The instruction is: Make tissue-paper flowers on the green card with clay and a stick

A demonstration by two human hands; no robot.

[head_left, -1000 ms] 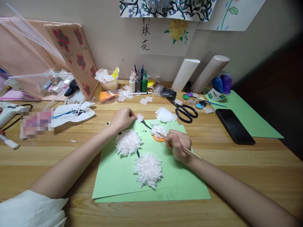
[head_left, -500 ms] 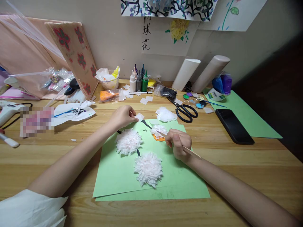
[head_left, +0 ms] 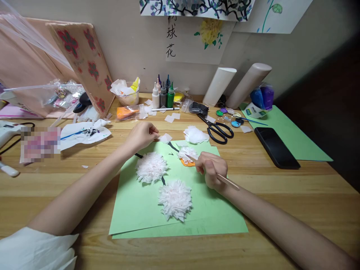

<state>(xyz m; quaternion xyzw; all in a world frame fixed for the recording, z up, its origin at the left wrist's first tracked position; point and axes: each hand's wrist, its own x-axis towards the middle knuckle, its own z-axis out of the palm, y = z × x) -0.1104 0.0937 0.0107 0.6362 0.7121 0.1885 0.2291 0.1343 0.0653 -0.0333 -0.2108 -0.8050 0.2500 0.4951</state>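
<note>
Green paper (head_left: 135, 213) lies on the table, bearing two large white fringed paper puffs (head_left: 174, 200) and a smaller puff (head_left: 187, 153) with an orange patch (head_left: 186, 162) at its lower edge. Dark strips run near the puffs. My right hand (head_left: 211, 169) is closed around a thin wooden stick (head_left: 228, 181), its tip at the small puff. At the sheet's top edge, my left hand (head_left: 144, 135) has its fingers pinched at a small white paper square (head_left: 165, 138). A pile of white squares (head_left: 196, 134) sits right of it.
Black scissors (head_left: 218, 131) and a phone (head_left: 277, 147) lie to the right. Paint bottles (head_left: 163, 94), a plastic cup (head_left: 128, 98) and two tubes (head_left: 219, 87) stand along the wall. A glue gun (head_left: 9, 133) lies far left.
The whole view has shifted slightly. My left hand has moved a little left, and more of the white square shows beside its fingertips. My right hand still holds the stick at the small puff.
</note>
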